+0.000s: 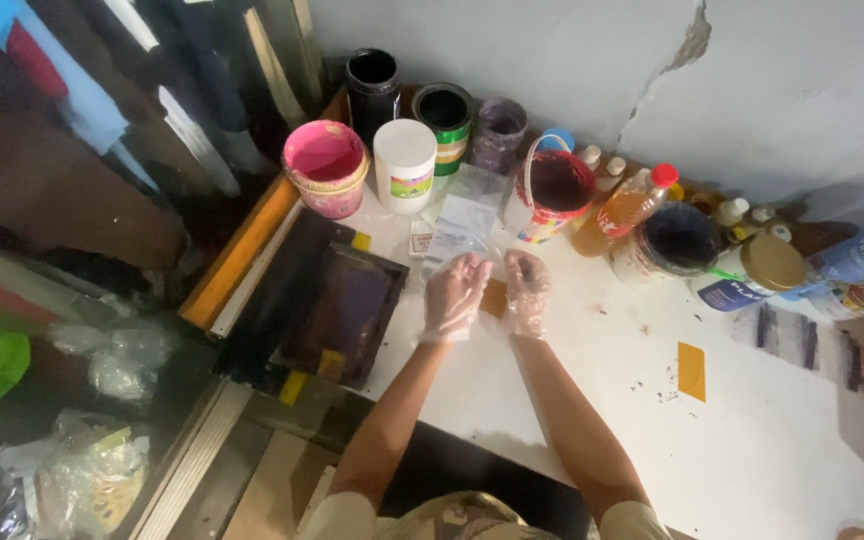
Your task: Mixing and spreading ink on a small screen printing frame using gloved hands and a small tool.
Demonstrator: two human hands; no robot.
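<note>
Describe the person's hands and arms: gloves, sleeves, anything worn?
Both hands wear thin, clear, loose-fitting disposable plastic gloves, crinkled and slightly baggy, ending about the wrist: left hand, right hand. The forearms are bare below the gloves, with no watch, bracelet or ring visible. At the bottom edge of the head view, short sleeves of a light garment with a mottled pattern show near the elbows.

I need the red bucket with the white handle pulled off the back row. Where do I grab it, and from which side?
Take the red bucket by its white handle, which stands arched upright over the open top, coming straight down from above. Bottles and jars crowd its sides, and the wall is close behind, so a side grip looks cramped. The gloved right hand is nearest.
</note>
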